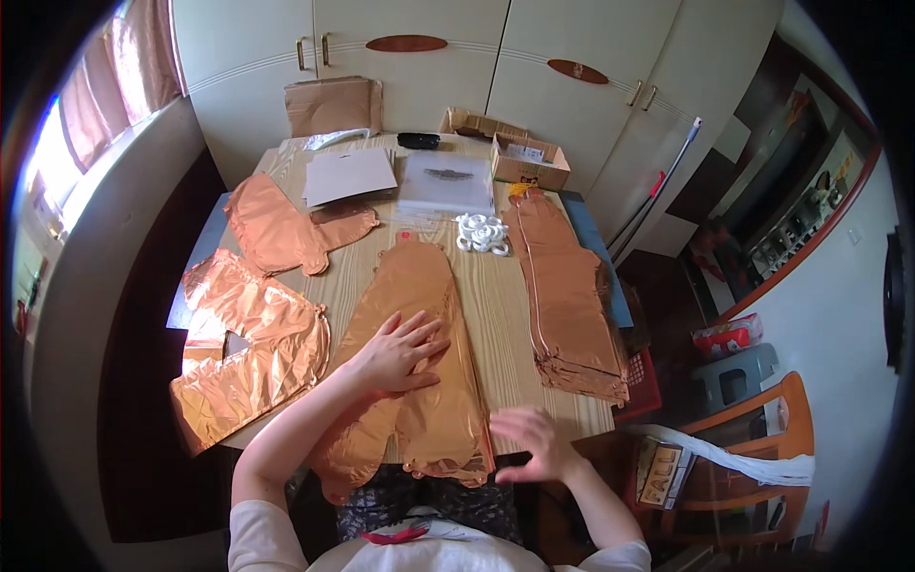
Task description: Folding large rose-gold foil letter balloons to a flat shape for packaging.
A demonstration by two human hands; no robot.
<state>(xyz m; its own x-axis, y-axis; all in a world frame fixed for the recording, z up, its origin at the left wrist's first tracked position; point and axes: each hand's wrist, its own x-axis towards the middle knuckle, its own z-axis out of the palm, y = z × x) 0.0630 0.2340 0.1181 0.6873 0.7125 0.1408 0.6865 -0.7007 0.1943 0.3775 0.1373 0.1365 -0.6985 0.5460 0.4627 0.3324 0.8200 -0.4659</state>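
A flat, uninflated copper-coloured foil balloon [427,286] lies in front of me, its lower end reaching the table's near edge. My left hand [398,353] rests on its middle, palm down with the fingers spread. Just off the balloon's lower right side is my right hand [534,444], slightly blurred, its thumb and fingers apart and nothing visible in them. To the left lie a crinkled, shiny foil balloon [276,324] and, beyond it, another flat foil balloon [272,224]. A stack of folded foil balloons [569,305] runs along the right side.
Small white ribbon rolls [481,233] sit in a heap mid-table. Behind are white cards [350,175], clear plastic bags [445,186], a black tray [417,141] and an open cardboard box [530,160]. A wooden chair [762,453] stands at the right; cabinets [410,81] line the back.
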